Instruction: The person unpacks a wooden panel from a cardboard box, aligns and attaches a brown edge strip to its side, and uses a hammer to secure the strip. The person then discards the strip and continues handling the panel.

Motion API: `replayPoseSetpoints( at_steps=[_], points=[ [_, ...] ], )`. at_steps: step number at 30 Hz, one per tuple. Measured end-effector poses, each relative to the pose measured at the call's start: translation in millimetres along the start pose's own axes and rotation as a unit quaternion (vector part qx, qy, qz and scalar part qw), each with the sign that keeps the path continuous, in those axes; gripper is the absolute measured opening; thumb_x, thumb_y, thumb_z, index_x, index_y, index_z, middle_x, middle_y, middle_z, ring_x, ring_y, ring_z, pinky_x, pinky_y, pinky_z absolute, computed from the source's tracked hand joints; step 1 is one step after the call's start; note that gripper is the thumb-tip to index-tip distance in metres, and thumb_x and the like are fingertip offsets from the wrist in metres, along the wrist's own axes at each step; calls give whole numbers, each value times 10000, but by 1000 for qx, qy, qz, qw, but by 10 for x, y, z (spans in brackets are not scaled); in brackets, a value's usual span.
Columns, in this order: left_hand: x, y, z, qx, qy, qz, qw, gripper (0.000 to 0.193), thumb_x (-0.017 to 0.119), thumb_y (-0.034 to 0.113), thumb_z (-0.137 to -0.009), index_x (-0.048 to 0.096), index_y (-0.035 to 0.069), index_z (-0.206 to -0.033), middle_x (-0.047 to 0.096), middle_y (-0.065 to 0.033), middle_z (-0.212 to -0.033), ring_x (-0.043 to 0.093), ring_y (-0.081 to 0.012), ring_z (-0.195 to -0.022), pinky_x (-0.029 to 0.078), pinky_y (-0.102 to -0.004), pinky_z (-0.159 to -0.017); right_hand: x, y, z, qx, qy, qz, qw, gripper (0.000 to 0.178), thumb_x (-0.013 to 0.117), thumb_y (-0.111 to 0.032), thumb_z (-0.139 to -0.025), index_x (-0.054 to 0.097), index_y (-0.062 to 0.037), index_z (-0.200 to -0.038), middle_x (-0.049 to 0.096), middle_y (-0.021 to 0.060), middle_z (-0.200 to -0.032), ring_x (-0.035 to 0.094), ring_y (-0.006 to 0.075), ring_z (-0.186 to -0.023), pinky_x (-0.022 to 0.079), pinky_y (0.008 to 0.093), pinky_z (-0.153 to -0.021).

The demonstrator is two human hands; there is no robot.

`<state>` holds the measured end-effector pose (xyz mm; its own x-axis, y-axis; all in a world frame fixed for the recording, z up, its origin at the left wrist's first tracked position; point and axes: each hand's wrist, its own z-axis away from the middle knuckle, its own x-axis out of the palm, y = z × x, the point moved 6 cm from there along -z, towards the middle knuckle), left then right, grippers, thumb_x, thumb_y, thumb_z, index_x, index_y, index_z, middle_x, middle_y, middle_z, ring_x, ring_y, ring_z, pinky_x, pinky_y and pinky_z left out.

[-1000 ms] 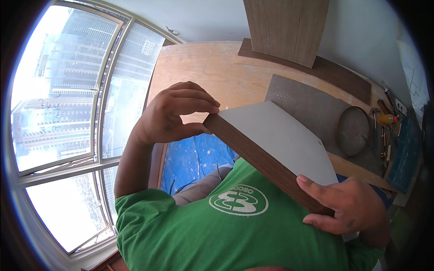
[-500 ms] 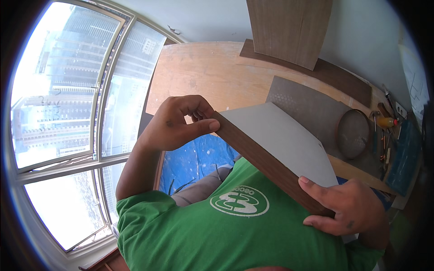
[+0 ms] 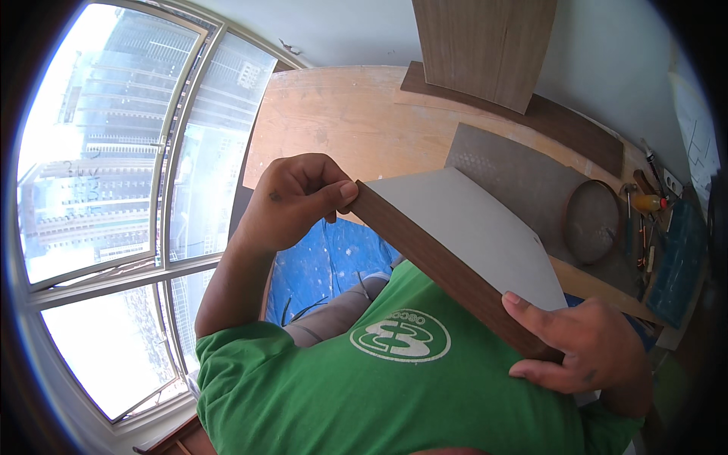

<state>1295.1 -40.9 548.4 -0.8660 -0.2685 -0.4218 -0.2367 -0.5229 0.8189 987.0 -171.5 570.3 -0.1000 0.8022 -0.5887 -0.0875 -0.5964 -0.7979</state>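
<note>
A board (image 3: 455,208) with a pale face and a dark brown wood-grain edge (image 3: 436,262) slants across in front of my chest. My left hand (image 3: 299,201) is closed at its upper left corner, thumb tip pressed against the end of the brown edge; its other fingers curl behind, partly hidden. Around the lower right end, my right hand (image 3: 584,345) grips the board, index finger on the pale face and thumb below the brown edge.
Beyond the board is a wooden worktop (image 3: 326,114) with a grey sheet (image 3: 516,167), a coiled brown strip (image 3: 567,227) and several hand tools (image 3: 643,243) at right. A tall wood-grain panel (image 3: 485,53) stands behind. Windows (image 3: 98,152) line the left; a blue sheet (image 3: 326,258) lies below.
My left thumb has slid up and left from the brown edge's face to its very end, and that hand has shifted slightly left. My right hand keeps its grip.
</note>
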Motion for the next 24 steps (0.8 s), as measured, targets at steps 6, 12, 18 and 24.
replayPoseSetpoints(
  at_steps=[6,12,18,24],
  points=[
    [1,-45,-3,-20,5,24,999,151,724,117,-928,659,-11,-884,651,-56,-745,610,-106,-643,500,-240,-579,-7,-8,-11,0,-1,1,1000,846,874,-400,-751,549,-37,-1442,576,68,-583,523,211,-424,436,330,-453],
    [-6,-67,-29,-24,2,37,999,149,732,121,-917,658,-4,-885,651,-55,-752,609,-111,-652,501,-248,-597,-39,-10,-8,-18,-25,-12,999,828,819,-352,-824,466,-19,-1495,608,76,-640,573,214,-482,468,330,-474],
    [-12,310,34,151,100,-208,961,293,824,185,-827,710,26,-1046,716,-84,-1004,677,-207,-908,534,-361,-820,-44,-5,24,-31,9,-36,999,863,830,-323,-807,437,-25,-1514,626,77,-688,580,215,-510,467,326,-488],
    [457,670,178,439,-92,-323,833,520,878,288,-703,731,54,-1145,726,-86,-1135,683,-295,-1023,534,-423,-897,-42,0,29,-11,-38,-25,999,852,791,-313,-840,395,-30,-1539,632,70,-719,590,218,-522,475,327,-474]
  ],
)
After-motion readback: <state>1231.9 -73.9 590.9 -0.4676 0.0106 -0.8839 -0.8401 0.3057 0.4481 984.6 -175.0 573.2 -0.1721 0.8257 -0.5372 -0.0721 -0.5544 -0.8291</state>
